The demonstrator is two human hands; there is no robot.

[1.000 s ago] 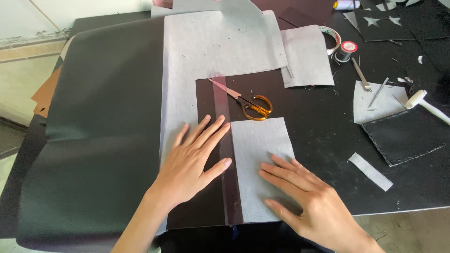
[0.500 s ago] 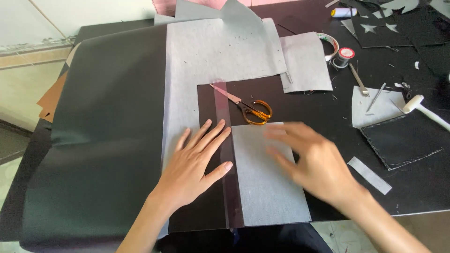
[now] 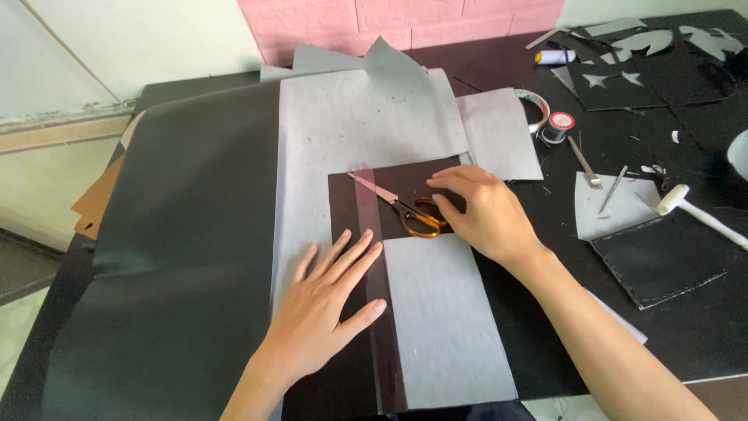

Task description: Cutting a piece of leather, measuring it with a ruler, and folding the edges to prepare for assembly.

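Observation:
My left hand (image 3: 327, 308) lies flat, fingers spread, on a dark brown sheet (image 3: 347, 206) and the edge of a large grey sheet (image 3: 351, 125). A clear tape strip (image 3: 374, 273) runs down the dark sheet beside my fingers. My right hand (image 3: 479, 214) rests over the orange handles of a pair of scissors (image 3: 401, 210), fingertips touching them; whether it grips them is unclear. A grey rectangular piece (image 3: 448, 320) lies below the scissors, between my hands.
A big black sheet (image 3: 171, 249) covers the left of the table. To the right lie a white mallet (image 3: 693, 210), a stitched black patch (image 3: 662, 261), a thread spool (image 3: 558, 125), a tape roll (image 3: 538, 105), small metal tools (image 3: 584, 160) and grey offcuts with star cutouts (image 3: 615, 78).
My right hand has moved up from the lower grey piece to the scissors' handles. My left hand has stayed flat in place. The view has tilted upward.

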